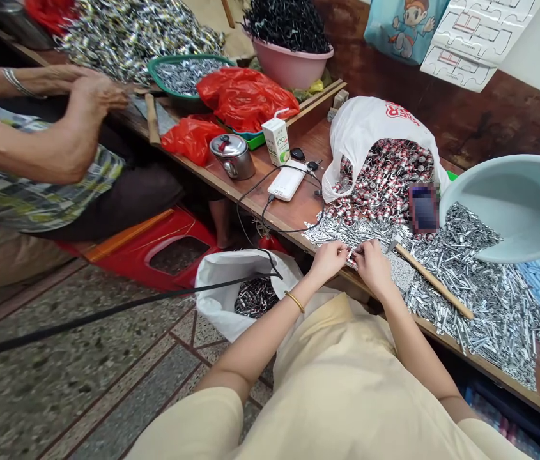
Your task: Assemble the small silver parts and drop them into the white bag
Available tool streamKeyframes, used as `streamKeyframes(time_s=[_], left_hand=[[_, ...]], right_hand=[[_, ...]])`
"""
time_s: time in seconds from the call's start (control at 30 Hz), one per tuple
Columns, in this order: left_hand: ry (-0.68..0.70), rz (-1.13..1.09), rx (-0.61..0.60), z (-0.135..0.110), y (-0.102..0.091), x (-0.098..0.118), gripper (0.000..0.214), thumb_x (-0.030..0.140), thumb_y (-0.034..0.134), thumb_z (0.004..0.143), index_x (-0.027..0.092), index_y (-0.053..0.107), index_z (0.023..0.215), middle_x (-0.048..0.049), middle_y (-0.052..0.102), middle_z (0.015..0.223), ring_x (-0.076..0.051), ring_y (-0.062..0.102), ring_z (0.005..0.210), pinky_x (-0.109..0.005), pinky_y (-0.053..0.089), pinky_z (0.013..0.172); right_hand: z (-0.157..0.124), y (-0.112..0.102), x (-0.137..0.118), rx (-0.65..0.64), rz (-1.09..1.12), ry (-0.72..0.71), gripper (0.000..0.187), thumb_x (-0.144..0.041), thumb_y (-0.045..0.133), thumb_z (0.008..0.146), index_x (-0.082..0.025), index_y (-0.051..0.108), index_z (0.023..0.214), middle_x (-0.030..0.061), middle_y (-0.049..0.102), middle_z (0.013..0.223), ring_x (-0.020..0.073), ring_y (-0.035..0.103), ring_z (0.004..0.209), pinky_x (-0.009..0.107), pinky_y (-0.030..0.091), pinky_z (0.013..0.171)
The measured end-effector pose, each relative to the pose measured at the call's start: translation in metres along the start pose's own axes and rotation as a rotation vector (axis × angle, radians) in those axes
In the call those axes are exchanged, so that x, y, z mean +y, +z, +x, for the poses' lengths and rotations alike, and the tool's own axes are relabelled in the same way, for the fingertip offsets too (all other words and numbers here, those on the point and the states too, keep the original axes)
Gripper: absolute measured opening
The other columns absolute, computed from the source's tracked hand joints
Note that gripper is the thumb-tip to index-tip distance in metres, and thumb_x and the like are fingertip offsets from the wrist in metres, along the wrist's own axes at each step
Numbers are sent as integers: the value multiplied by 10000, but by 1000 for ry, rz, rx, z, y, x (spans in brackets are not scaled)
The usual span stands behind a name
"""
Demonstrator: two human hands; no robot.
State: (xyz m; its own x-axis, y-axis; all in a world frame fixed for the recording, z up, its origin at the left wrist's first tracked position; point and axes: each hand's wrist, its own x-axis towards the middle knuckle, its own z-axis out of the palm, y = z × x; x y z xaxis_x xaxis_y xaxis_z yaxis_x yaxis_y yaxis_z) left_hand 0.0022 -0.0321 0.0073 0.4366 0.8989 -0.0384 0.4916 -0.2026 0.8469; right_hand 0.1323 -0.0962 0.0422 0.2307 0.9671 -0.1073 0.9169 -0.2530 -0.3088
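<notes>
My left hand (331,259) and my right hand (372,260) meet at the table's front edge, fingers pinched together. Between them is a small red and silver metal piece (352,258), mostly covered by my fingertips. It resembles the many red and silver metal pieces (385,172) spilling from a white plastic bag (365,121) just beyond. Loose silver metal parts (480,306) spread around and to the right of my hands. A hammer (435,281) with a wooden handle lies on them, its head by a speckled stone block (401,273) near my right hand.
An open white sack (216,281) with dark metal pieces stands below my left forearm. A power bank (287,181), juice carton (276,140) and steel pot (232,156) sit at left. A grey-blue basin (519,211) tilts at right. Across the left, a co-worker's hands (92,86) are busy.
</notes>
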Motion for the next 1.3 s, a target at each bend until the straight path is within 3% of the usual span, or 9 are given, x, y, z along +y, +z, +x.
streamKeyframes(time_s=[0.17,0.33,0.43,0.6,0.77,0.93,1.13,1.3], left_hand=[[-10,21,-2,0,-1,0,190,127,521,812,164,593,641,25,525,579,-130,440,585,-258,296,603],[-3,29,-20,1,-3,1,205,148,528,829,166,616,644,15,564,586,-138,464,596,-262,307,615],[-6,25,-31,2,-4,2,212,146,525,823,166,608,629,16,556,579,-136,463,594,-261,304,610],[-26,19,-28,2,-5,3,200,134,522,810,164,600,628,19,552,587,-130,455,589,-260,300,606],[-33,33,-32,2,-6,4,206,125,502,801,166,603,626,18,549,575,-135,461,586,-262,295,598],[-20,47,-22,2,-6,3,210,119,500,797,167,607,624,13,567,585,-138,470,596,-259,311,604],[-15,44,-27,3,-5,-1,202,121,502,799,167,629,648,9,589,608,-144,487,613,-257,327,613],[-21,38,-25,4,-3,-2,203,121,505,806,166,622,646,11,582,605,-142,478,607,-259,312,607]], right_hand=[[14,-2,9,-19,142,-74,106,-192,532,903,-198,634,929,94,606,1102,199,590,840,304,410,717],[26,0,33,-46,736,-143,88,-279,553,822,-229,611,864,18,636,822,184,574,722,307,452,681],[25,-1,41,-50,898,-203,172,-301,559,801,-232,660,922,23,686,882,192,613,796,317,473,726],[25,0,44,-72,854,-220,135,-315,625,771,-217,697,830,31,728,856,207,643,810,334,485,773],[33,6,42,-77,662,-259,94,-237,610,782,-230,703,792,29,742,847,217,663,807,346,483,784],[34,10,39,1,535,-337,127,-173,599,813,-240,702,782,34,735,858,223,665,838,340,476,783],[28,19,38,138,517,-432,153,-183,582,871,-251,712,827,50,720,881,237,635,893,361,479,819],[24,20,37,140,539,-457,159,-189,563,875,-250,681,962,52,697,938,235,618,919,351,469,818]])
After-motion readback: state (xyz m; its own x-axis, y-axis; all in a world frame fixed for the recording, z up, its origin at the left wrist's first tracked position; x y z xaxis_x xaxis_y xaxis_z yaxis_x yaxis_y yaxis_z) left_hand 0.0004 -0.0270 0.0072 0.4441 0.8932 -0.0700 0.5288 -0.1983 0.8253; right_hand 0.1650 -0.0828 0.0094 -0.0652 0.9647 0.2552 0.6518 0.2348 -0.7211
